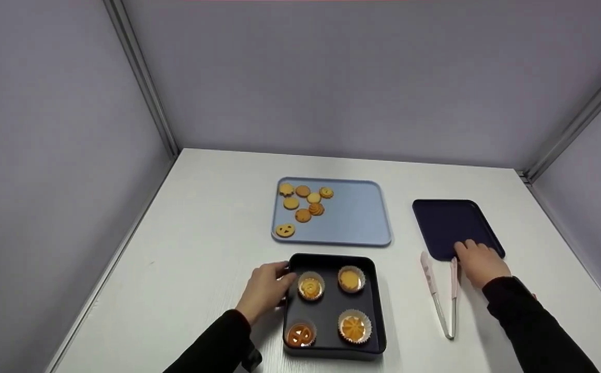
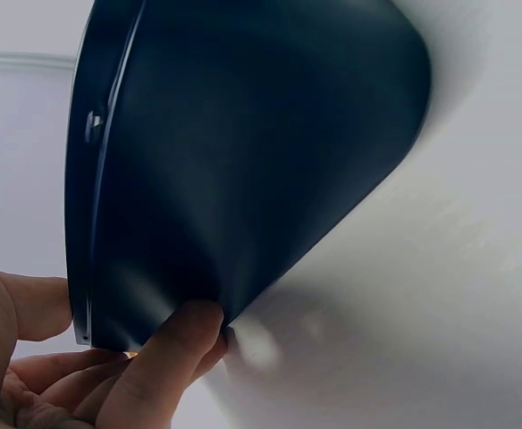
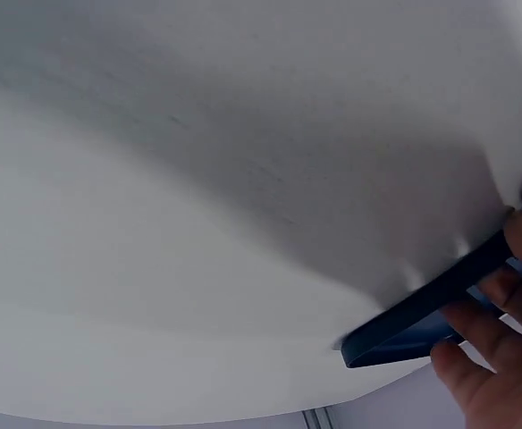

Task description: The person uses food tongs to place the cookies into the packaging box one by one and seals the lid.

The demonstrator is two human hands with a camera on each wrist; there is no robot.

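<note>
My left hand (image 1: 266, 290) grips the left side of a deep black baking pan (image 1: 331, 331). In the left wrist view, the thumb is at the pan's rim and the fingers at a lower corner of its dark wall (image 2: 243, 134). Several tarts in pleated paper cups lie inside, among them an orange-topped tart (image 1: 353, 328) and a round yellow tart (image 1: 350, 280). Over at the right, my right hand (image 1: 482, 263) pinches the near edge of a shallow navy tray (image 1: 450, 223). The right wrist view shows fingers curled over this tray's rim (image 3: 422, 304).
White-and-pink tongs (image 1: 441, 311) lie spread on the white table (image 1: 196, 223), just left of my right hand. Behind the pan, a light blue tray (image 1: 357, 212) bears several cookies (image 1: 303, 215) on its left half. Grey panels (image 1: 331, 77) enclose the table's back and sides.
</note>
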